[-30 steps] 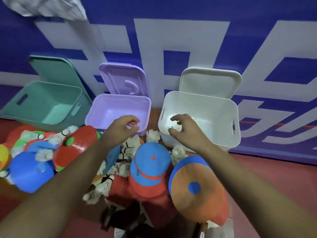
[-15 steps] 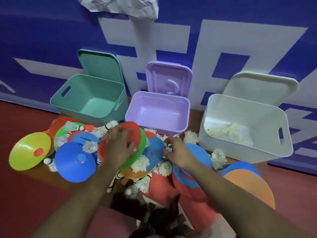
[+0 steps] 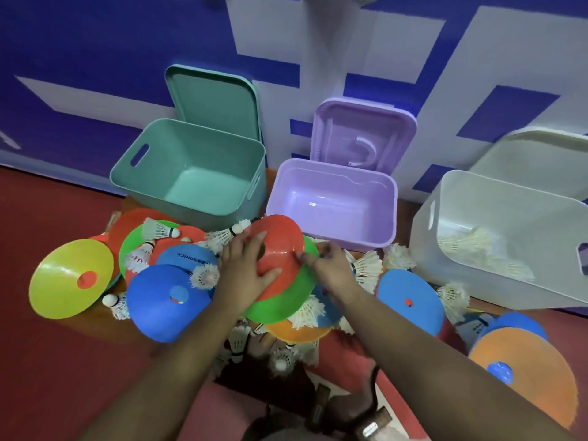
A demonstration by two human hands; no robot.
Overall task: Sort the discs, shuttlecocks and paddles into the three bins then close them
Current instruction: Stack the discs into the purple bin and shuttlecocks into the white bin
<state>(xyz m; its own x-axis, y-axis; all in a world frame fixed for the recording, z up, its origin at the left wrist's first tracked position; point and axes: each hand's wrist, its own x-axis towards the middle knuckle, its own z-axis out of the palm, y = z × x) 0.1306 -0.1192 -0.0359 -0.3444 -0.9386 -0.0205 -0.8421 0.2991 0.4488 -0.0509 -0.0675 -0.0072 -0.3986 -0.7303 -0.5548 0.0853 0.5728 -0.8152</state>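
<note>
Our left hand (image 3: 243,268) lies flat with fingers spread on a red disc (image 3: 280,246), thumb hooked at its near edge, so the grip is a wide press-and-hold on that disc. The red disc sits on a green disc (image 3: 286,297), and both are in the middle of the pile, just near of the gap between the green bin (image 3: 187,173) and the purple bin (image 3: 334,202). Our right hand (image 3: 327,265) has its fingertips pinched narrow at the right edge of these discs; whether it holds the red disc, the green one or something small we cannot tell. The white bin (image 3: 509,243) stands at the right with shuttlecocks (image 3: 477,249) inside, while the green and purple bins hold nothing we can see. All three lids lean open against the blue and white wall (image 3: 95,58). To the left lie a yellow disc (image 3: 71,278) and a blue disc (image 3: 168,300), with loose shuttlecocks among them; to the right lie another blue disc (image 3: 410,300) and an orange disc (image 3: 525,374).
</note>
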